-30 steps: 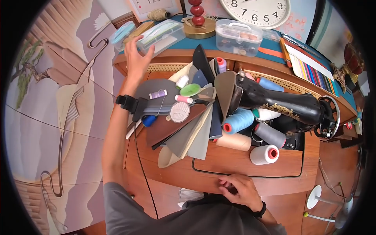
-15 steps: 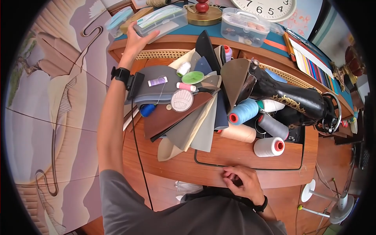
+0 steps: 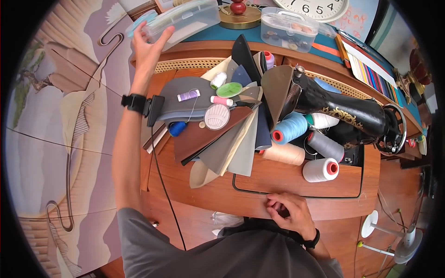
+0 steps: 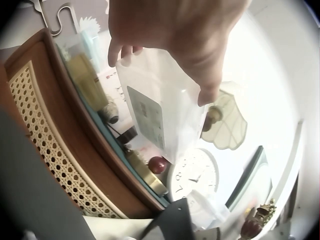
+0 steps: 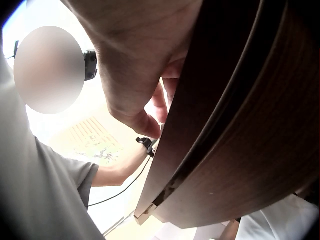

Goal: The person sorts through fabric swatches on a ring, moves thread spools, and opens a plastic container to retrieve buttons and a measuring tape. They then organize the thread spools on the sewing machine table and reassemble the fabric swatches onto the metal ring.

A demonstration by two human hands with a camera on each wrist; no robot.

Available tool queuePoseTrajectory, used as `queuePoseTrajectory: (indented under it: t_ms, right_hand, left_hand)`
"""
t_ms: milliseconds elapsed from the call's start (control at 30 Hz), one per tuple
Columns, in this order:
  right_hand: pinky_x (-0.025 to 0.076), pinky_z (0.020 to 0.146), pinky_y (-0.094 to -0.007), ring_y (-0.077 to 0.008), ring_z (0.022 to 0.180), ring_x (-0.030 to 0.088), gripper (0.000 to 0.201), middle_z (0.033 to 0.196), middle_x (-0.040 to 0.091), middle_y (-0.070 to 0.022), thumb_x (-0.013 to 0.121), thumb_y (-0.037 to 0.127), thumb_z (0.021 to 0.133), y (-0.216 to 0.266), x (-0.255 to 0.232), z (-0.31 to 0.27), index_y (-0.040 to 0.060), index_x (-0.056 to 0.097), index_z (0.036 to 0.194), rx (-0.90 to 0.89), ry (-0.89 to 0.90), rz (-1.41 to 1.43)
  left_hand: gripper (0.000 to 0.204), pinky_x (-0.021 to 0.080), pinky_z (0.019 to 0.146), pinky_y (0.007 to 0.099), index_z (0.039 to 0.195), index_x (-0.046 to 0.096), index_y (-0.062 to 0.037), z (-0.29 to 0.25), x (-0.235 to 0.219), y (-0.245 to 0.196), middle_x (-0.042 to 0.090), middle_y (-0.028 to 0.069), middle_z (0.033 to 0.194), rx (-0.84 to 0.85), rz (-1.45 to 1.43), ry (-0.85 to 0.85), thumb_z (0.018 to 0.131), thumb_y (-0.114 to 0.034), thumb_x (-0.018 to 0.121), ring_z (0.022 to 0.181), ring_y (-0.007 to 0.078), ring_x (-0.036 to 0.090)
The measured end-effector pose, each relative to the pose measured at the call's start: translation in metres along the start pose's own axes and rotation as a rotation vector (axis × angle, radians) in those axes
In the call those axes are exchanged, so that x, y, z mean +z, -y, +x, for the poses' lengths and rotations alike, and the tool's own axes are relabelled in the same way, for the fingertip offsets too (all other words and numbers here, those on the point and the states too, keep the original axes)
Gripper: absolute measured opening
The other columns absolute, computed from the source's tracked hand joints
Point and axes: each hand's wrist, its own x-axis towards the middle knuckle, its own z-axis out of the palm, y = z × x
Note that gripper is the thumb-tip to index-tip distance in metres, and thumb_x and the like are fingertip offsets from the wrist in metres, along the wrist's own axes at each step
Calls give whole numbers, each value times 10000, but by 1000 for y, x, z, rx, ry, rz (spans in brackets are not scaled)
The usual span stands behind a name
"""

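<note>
My left hand [image 3: 148, 48] grips a clear plastic box [image 3: 187, 23] by its end, thumb on the near side and fingers on the far side. In the left wrist view the box [image 4: 165, 115] hangs from that hand above the desk's back shelf, with a pale label on its wall. At the table's front edge my right hand [image 3: 293, 215] rests with fingers loosely curled and nothing in them. Between the hands lie fanned leather pieces [image 3: 208, 134], topped by a purple thread spool [image 3: 188, 95], a pink spool [image 3: 221, 100], a green oval piece [image 3: 229, 89] and a round white pin case [image 3: 216, 116].
A black sewing machine [image 3: 345, 111] stands right of the leather, with several thread cones, including a white cone [image 3: 320, 170], before it. On the back shelf are a lamp base [image 3: 240, 18], a button box [image 3: 288, 32] and a clock [image 3: 315, 7]. A cable [image 3: 162, 185] trails from the left wrist.
My left hand has closed on the clear box's end and raised it off the shelf, shifting it slightly left. The right hand stays at the table edge.
</note>
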Motion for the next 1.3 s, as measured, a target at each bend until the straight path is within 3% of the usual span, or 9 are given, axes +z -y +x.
queuePoseTrajectory:
  t_ms: [100, 167, 400, 533, 800, 1000, 1133, 1200, 1300]
  right_hand:
    - [523, 575, -258, -164, 673, 662, 370, 868, 703, -78, 738, -44, 768, -1, -1, -1, 17, 659, 1124, -18, 9, -10]
    - [525, 578, -258, -160, 676, 663, 372, 878, 703, -79, 736, -43, 773, -3, -2, -3, 19, 656, 1132, -37, 20, -15]
    - [575, 726, -300, -199, 839, 703, 349, 972, 704, -108, 733, 5, 831, 4, -4, -3, 32, 642, 1167, 17, -35, 120]
    - [547, 857, -300, -238, 1037, 685, 391, 1159, 679, -129, 705, 22, 877, 22, 3, 2, -5, 578, 1246, 5, -36, 379]
    - [574, 827, -322, -217, 972, 707, 462, 1167, 675, -162, 679, 60, 910, 33, 20, -10, -47, 500, 1323, 110, 11, 719]
    - [583, 777, -299, -189, 841, 732, 249, 927, 739, -117, 709, 34, 877, 32, 18, -30, -56, 652, 1102, 199, 44, 549]
    - [584, 765, -290, -185, 833, 734, 220, 913, 744, -116, 702, 27, 881, 24, 16, -41, -56, 658, 1080, 271, 57, 573]
    - [585, 759, -284, -184, 831, 737, 214, 924, 748, -120, 686, 20, 892, 19, 18, -45, -57, 657, 1089, 344, 28, 623]
    - [587, 767, -285, -184, 835, 739, 195, 914, 753, -122, 671, 18, 903, 17, 16, -47, -58, 666, 1082, 371, -10, 646]
  left_hand:
    - [1000, 472, 967, 389, 1454, 339, -17, -37, -27, -51, 413, 221, 1370, 98, -85, -35, 730, -482, 850, 1240, 305, 470]
    - [915, 427, 1030, 390, 1455, 346, -27, -66, -44, -79, 449, 186, 1382, -12, -189, -34, 773, -386, 840, 1253, 274, 483]
    - [901, 349, 1106, 398, 1466, 333, -11, -175, -82, -112, 414, 162, 1426, 64, -260, -82, 788, -361, 812, 1321, 263, 431]
    - [1063, 356, 1109, 427, 1486, 254, 18, -245, -73, -127, 382, 189, 1432, 98, -163, 2, 723, -454, 824, 1345, 302, 405]
    - [1079, 460, 1010, 504, 1442, 259, -65, -383, -31, -132, 325, 328, 1414, 236, -153, -147, 671, -469, 897, 1266, 429, 475]
    - [1039, 495, 944, 484, 1442, 192, -29, -425, -38, -128, 303, 339, 1418, 313, 42, -62, 728, -414, 841, 1229, 409, 490]
    - [1045, 484, 957, 481, 1433, 199, -44, -440, -29, -124, 298, 346, 1414, 285, 70, -62, 726, -466, 842, 1249, 414, 468]
    - [910, 514, 973, 489, 1423, 244, -78, -438, -30, -127, 296, 361, 1397, 232, 83, 37, 775, -298, 844, 1257, 453, 472]
    - [957, 512, 975, 479, 1422, 234, -65, -441, -21, -115, 299, 355, 1401, 228, -64, 49, 743, -281, 873, 1262, 441, 474]
